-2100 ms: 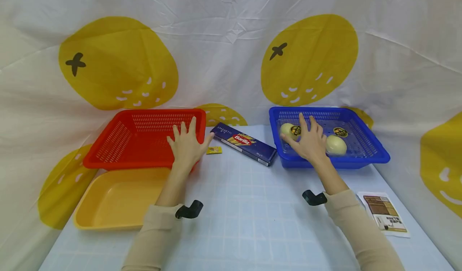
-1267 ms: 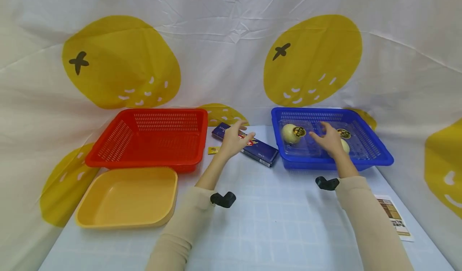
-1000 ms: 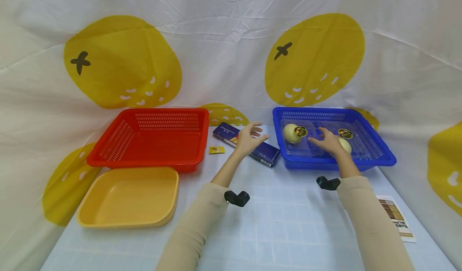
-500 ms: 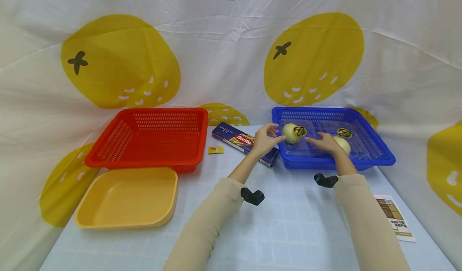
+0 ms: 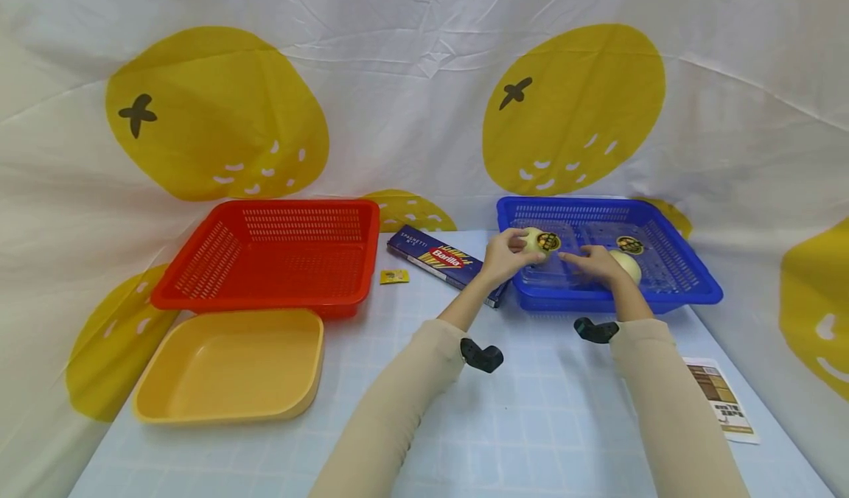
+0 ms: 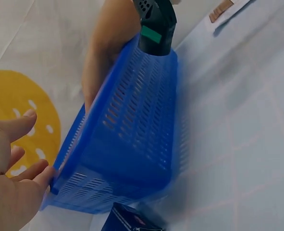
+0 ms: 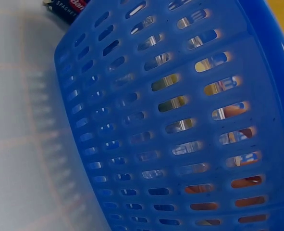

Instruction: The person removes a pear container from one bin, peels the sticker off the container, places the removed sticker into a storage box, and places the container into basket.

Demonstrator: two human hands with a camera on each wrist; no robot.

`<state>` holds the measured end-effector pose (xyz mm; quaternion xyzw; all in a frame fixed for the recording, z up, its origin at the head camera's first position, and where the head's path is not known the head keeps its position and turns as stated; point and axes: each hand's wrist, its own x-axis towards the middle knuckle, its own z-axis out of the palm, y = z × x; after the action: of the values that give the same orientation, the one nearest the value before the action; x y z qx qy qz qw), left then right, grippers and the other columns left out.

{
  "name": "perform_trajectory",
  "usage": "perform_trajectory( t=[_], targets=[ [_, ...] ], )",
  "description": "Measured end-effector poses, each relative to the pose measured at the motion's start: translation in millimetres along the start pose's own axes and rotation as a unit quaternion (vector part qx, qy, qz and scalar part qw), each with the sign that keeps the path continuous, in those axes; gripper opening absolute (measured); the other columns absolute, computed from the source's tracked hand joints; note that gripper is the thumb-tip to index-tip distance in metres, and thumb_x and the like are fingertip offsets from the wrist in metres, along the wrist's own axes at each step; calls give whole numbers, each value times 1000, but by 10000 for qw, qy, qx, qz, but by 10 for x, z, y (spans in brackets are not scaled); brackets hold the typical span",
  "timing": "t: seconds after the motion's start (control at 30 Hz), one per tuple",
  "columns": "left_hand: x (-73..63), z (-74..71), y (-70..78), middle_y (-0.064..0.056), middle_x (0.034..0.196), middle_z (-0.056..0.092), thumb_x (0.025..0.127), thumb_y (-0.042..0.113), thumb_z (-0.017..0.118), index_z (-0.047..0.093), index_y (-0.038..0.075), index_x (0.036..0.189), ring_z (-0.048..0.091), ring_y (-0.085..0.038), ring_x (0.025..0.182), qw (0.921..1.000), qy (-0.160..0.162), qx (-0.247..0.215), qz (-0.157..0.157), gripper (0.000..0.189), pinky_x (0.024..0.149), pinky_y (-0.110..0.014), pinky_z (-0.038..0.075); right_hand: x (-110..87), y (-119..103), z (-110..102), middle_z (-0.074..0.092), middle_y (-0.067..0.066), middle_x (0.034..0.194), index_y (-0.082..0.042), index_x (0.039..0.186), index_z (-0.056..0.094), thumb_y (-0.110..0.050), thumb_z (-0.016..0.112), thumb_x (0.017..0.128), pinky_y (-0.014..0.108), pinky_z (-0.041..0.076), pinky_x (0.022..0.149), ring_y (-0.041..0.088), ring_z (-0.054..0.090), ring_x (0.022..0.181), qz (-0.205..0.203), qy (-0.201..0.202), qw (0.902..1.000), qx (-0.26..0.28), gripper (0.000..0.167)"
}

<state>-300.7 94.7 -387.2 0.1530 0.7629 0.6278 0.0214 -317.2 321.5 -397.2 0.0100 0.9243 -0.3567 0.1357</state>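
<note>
Two pale yellow-green balls lie in the blue basket [image 5: 613, 305], among clear plastic packs [image 5: 570, 271] with round stickers. My left hand [image 5: 505, 256] reaches over the basket's left rim, beside the left ball [image 5: 533, 239]. Its fingers overlap that ball's edge in the head view. In the left wrist view, thumb and fingers of my left hand [image 6: 12, 168] stand apart at the rim, nothing between them. My right hand [image 5: 600, 264] is inside the basket, left of the other ball [image 5: 626, 264], thumb and forefinger apart. The basket wall [image 7: 180, 134] mostly hides it in the right wrist view.
A blue spaghetti box [image 5: 431, 253] lies against the blue basket's left side, near a small yellow packet [image 5: 394, 276]. Further left are a red basket [image 5: 265, 303] and a yellow tray [image 5: 225, 373]. A brown-and-white pouch [image 5: 723, 398] lies at the right.
My left hand has moved right from beside the red basket, over the spaghetti box, to the left ball. My right hand has shifted slightly right, then a little back left, within the blue basket.
</note>
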Motion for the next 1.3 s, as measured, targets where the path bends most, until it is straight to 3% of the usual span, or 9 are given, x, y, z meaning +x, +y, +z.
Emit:
perform_trajectory(
  t=[0.1,0.33,0.43,0.6,0.73,0.83,1.03,1.17,1.3],
  targets=[
    [14,13,30,-19,120,59,79,14,76,54,4,127,56,-29,113,9999,-120,-47,-115,54,83,-27,50,3,-1,3,25,45,137,22,139,9,-47,47,94,54,40,97,47,52,112,9,-32,10000,51,90],
    [76,68,67,-21,130,51,80,13,74,51,3,131,48,-33,122,9988,-355,-195,-270,56,86,-36,50,-1,-6,11,25,44,137,22,139,8,-43,48,95,52,44,94,48,51,113,20,-81,9997,212,87],
    [105,105,85,-20,135,46,82,15,73,47,3,134,44,-33,125,9969,-489,-443,-438,58,88,-37,49,-1,-5,10,22,44,138,21,139,8,-40,48,96,50,46,91,49,50,114,28,-100,9995,305,85],
    [147,176,115,-24,135,43,85,13,70,41,3,138,52,-32,114,9910,-612,-966,-699,61,86,-38,51,5,-4,3,19,44,140,21,140,6,-41,48,96,49,48,88,50,49,115,40,-118,9994,335,87],
    [145,249,137,-21,134,45,85,17,71,40,5,138,57,-24,104,9921,-565,-762,-816,62,82,-31,51,9,-3,0,19,43,141,20,140,5,-44,48,95,48,49,88,49,48,115,65,-153,9992,375,89],
    [138,317,135,-16,136,42,83,21,73,42,4,136,52,-22,109,9947,-431,-398,-848,64,85,-27,49,-2,-11,4,20,44,140,20,140,6,-41,46,97,47,49,87,50,47,116,85,-159,9991,383,85],
    [150,431,100,-12,133,43,82,21,74,40,1,135,49,-26,117,9933,-232,-379,-1067,66,92,-32,46,-3,-23,13,16,44,141,20,140,3,-32,44,99,46,51,86,51,44,118,148,-211,9969,745,77],
    [149,434,96,-16,134,45,83,21,73,33,2,140,48,-27,120,9906,-437,-514,-1190,72,95,-35,45,3,-20,10,14,43,142,19,141,1,-29,43,100,46,50,86,52,42,120,150,-256,9957,881,76],
    [136,409,117,-15,138,38,82,27,74,21,7,146,44,-26,124,9864,-708,-385,-1432,86,99,-37,42,-20,-9,-3,17,45,140,22,139,5,-28,44,99,53,41,96,54,35,124,28,-107,9989,446,75]
  ],
)
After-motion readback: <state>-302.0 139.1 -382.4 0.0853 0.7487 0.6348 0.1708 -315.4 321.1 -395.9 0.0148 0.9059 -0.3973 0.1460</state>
